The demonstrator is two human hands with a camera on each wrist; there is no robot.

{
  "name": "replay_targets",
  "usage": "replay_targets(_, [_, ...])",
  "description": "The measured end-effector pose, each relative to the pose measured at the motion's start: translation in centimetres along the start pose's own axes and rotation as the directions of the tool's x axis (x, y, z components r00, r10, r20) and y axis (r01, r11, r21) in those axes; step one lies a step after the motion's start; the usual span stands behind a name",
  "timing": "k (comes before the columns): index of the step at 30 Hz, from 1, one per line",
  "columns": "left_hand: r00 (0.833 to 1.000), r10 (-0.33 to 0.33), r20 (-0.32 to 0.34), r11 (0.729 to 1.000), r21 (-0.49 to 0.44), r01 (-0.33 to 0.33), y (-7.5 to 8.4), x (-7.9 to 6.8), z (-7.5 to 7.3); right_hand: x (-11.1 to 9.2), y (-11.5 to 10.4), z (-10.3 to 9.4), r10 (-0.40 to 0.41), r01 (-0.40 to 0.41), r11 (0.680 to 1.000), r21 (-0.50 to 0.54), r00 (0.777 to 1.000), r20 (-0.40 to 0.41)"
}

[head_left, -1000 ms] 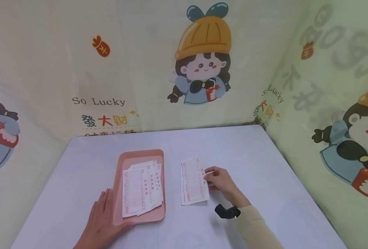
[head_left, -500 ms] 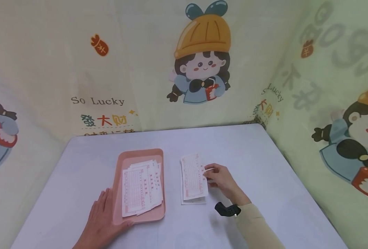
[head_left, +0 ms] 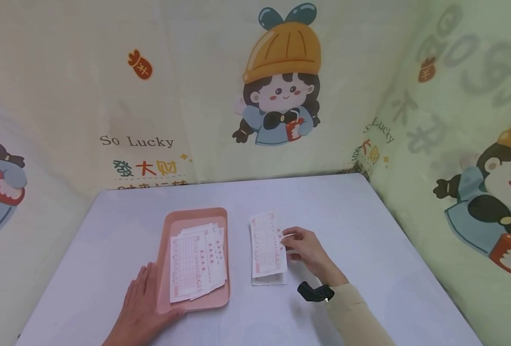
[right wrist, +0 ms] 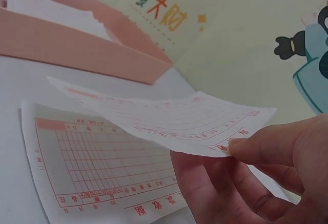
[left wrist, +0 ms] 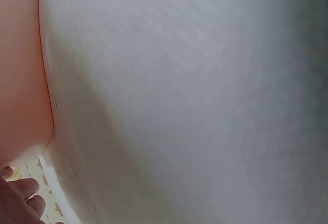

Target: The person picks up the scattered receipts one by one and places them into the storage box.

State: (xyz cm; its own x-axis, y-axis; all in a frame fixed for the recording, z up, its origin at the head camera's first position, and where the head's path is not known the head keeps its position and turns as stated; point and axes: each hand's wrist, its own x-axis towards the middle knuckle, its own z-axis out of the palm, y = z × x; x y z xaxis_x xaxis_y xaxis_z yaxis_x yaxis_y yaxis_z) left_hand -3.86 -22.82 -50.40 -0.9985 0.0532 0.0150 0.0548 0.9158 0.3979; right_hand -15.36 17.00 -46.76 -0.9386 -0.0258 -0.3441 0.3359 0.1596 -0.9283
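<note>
My right hand (head_left: 309,250) pinches the right edge of a printed receipt slip (head_left: 266,245) between thumb and fingers. In the right wrist view this slip (right wrist: 169,119) is lifted and slightly bowed above another receipt slip (right wrist: 102,157), which lies on the table with its red grid and characters showing. My left hand (head_left: 140,302) rests against the pink tray (head_left: 195,217), fingers straight along its left side and thumb at the near edge. Inside the tray lie several fanned-out receipt slips (head_left: 190,264). Only a few left fingertips (left wrist: 25,188) show at the corner of the left wrist view.
A white-covered table (head_left: 333,206) carries everything. Behind it and to the right hang pale fabric walls (head_left: 203,96) with cartoon figures and lettering. A black band (head_left: 316,292) sits on the right wrist.
The right hand's slip has risen and shifted away from me, uncovering more of the slip beneath at its near end. The left hand and tray have stayed in place.
</note>
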Motion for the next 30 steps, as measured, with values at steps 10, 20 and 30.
replay_targets(10, [1.000, 0.006, -0.009, 1.000, -0.007, -0.006, -0.1, 0.0, 0.0, -0.2, -0.8, 0.6, -0.023, 0.023, 1.000, 0.003, 1.000, 0.015])
replay_targets(20, [1.000, -0.009, 0.002, 1.000, -0.006, 0.009, 0.0, -0.1, 0.0, -0.4, -1.9, 1.9, -0.048, 0.047, 0.999, 0.019, 0.997, 0.057])
replay_targets(30, [1.000, -0.009, 0.004, 1.000, -0.008, 0.009, -0.1, 0.0, 0.0, -0.5, -2.3, 3.4, -0.067, 0.063, 0.997, 0.038, 0.990, 0.126])
